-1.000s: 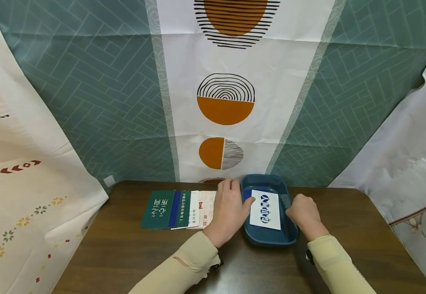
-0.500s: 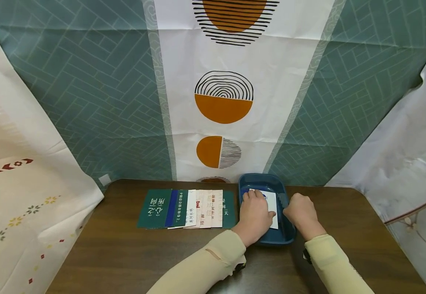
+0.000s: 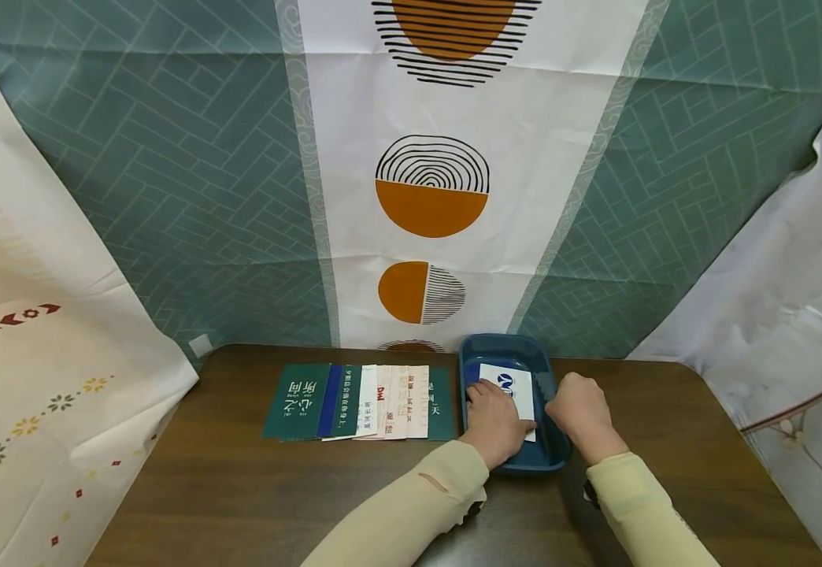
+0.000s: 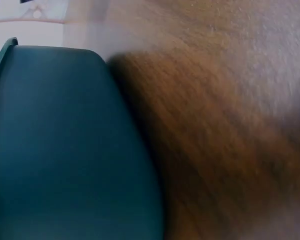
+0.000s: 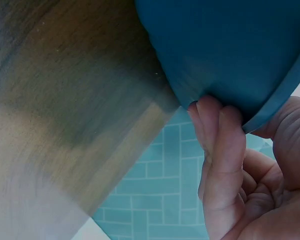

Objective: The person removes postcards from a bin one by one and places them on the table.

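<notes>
A blue plastic basin [image 3: 469, 350] stands near the table's back edge, in the head view. Inside it lies a white card [image 3: 524, 385] with blue print, over something darker blue. My left hand [image 3: 494, 425] is down in the basin over this card, thumb spread toward the card's right side and fingers at its left; the fingertips' undersides are hidden. My right hand [image 3: 583, 417] holds the basin's right rim. In the right wrist view, its fingers [image 5: 225, 135] press the outer wall while the thumb passes over the rim. The left wrist view shows only the basin's outside wall [image 4: 70, 140].
Left of the basin lies an overlapping row of cards: green ones [image 3: 302, 402], a white one [image 3: 367, 400], cream ones [image 3: 404, 402] and a green one [image 3: 442, 403] at the right end. The brown wooden table [image 3: 241, 488] meets a patterned cloth [image 3: 255, 197] behind.
My left hand has moved right from the row of cards into the basin, then slightly down over the white card. My right hand has stayed on the rim.
</notes>
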`<move>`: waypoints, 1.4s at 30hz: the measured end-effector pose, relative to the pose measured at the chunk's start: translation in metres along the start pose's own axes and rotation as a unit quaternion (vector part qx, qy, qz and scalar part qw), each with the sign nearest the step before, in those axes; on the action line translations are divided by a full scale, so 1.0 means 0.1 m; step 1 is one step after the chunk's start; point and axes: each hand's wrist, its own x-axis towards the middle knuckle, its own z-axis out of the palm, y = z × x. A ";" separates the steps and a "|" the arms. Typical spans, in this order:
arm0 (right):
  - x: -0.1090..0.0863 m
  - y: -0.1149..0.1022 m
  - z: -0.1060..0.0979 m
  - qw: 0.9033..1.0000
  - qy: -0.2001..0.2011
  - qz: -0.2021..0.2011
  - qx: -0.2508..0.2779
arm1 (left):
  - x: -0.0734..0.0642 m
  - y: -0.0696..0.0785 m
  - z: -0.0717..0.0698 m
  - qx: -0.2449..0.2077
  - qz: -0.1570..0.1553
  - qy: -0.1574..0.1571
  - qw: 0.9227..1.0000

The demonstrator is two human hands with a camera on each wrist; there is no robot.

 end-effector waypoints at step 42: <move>0.03 0.00 0.04 1.000 0.021 -0.005 -0.021 | -0.06 -0.21 -0.27 -0.263 0.058 0.047 0.962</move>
